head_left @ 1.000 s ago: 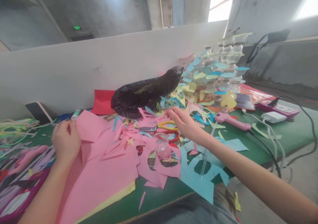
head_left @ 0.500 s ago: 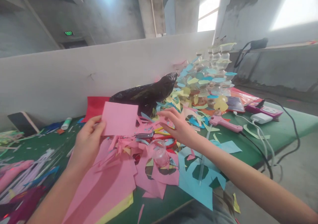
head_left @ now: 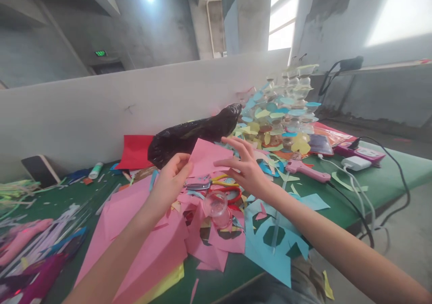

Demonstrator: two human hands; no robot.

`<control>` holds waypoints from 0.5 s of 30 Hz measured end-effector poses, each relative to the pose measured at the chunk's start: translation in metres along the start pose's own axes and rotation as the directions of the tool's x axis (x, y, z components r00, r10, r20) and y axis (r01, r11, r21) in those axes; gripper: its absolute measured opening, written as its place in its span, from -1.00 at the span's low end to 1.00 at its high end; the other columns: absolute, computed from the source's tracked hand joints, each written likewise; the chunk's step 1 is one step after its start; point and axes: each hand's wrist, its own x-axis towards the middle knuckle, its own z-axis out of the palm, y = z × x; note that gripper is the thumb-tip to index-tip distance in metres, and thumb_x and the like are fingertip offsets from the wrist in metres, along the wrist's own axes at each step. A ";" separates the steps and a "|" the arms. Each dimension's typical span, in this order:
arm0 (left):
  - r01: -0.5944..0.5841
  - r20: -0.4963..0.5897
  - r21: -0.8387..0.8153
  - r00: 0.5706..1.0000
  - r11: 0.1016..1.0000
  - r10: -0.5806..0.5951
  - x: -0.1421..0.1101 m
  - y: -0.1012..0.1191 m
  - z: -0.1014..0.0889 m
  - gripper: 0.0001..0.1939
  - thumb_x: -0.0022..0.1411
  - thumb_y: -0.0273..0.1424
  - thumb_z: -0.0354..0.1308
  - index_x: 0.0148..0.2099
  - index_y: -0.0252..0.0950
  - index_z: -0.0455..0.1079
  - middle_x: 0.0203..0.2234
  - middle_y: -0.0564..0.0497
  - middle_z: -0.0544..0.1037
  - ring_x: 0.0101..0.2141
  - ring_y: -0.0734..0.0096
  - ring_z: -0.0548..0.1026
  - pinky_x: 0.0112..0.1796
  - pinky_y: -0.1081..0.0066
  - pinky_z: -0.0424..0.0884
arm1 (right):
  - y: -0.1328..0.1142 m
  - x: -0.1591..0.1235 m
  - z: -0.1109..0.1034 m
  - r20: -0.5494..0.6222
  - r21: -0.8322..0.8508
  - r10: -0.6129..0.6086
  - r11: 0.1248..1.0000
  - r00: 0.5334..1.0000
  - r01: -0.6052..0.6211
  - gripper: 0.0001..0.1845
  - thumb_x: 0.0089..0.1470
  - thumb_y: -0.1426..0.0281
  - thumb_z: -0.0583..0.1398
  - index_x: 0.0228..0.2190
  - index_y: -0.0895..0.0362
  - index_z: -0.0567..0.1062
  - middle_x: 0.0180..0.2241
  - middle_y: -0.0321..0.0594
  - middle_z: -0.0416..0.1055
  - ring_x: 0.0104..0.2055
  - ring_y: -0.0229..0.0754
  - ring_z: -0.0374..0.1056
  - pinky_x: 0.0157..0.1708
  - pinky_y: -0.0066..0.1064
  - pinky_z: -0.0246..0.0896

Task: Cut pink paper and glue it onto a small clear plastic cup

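Observation:
A square of pink paper (head_left: 205, 155) is pinched at its lower left edge by my left hand (head_left: 173, 173). My right hand (head_left: 248, 167) is at the paper's right side, fingers spread, one of them overlapping its face; whether they touch I cannot tell. Below lie a pair of scissors with yellow handles (head_left: 221, 181) and red-handled scissors (head_left: 232, 192), among pink scraps. A small clear plastic cup (head_left: 216, 207) rests on cut pink paper (head_left: 216, 250). Large pink sheets (head_left: 141, 250) spread under my left forearm.
A black plastic bag (head_left: 192, 135) lies along the white partition (head_left: 84, 110). Stacked clear cups with coloured paper pieces (head_left: 286, 104) rise behind. At right are a pink glue gun (head_left: 308, 171), a power strip (head_left: 359, 153) and cables. Blue cut paper (head_left: 270, 259) overhangs the table's front edge.
My left hand has carried the pink paper right, and the sheet has turned from nearly square-on to tilted. My right hand now meets its right side. The view has shifted slightly.

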 end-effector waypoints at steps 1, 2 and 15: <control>-0.007 0.027 0.000 1.000 1.000 0.007 0.002 0.002 0.000 -0.72 0.16 -0.19 0.17 -0.09 -0.15 0.41 -0.17 -0.03 0.60 -0.12 0.19 0.55 -0.15 0.27 0.46 | 0.000 0.001 0.000 0.009 0.007 0.007 1.000 1.000 -0.007 -0.78 0.30 0.38 0.12 -0.19 -0.04 0.58 0.26 -0.17 0.18 0.33 0.06 -0.04 0.26 0.12 0.05; -0.008 0.055 -0.002 0.998 1.000 0.008 0.004 0.003 0.001 -0.72 0.15 -0.21 0.17 -0.08 -0.14 0.41 -0.15 -0.03 0.60 -0.11 0.19 0.55 -0.15 0.26 0.47 | 0.001 0.001 0.001 0.016 0.019 0.014 1.000 1.000 -0.014 -0.78 0.31 0.35 0.11 -0.22 -0.02 0.57 0.23 -0.16 0.23 0.30 0.05 0.00 0.25 0.10 0.06; -0.028 0.199 0.110 0.980 0.994 0.006 0.004 0.010 0.009 -0.72 0.25 -0.11 0.09 -0.09 -0.06 0.50 -0.10 0.05 0.58 -0.18 0.26 0.55 -0.27 0.37 0.49 | 0.004 0.005 0.015 0.180 0.461 0.409 0.768 0.895 -0.444 -0.75 0.25 0.18 0.10 -0.39 0.07 0.32 -0.31 -0.27 0.34 -0.26 -0.19 0.29 -0.25 -0.33 0.24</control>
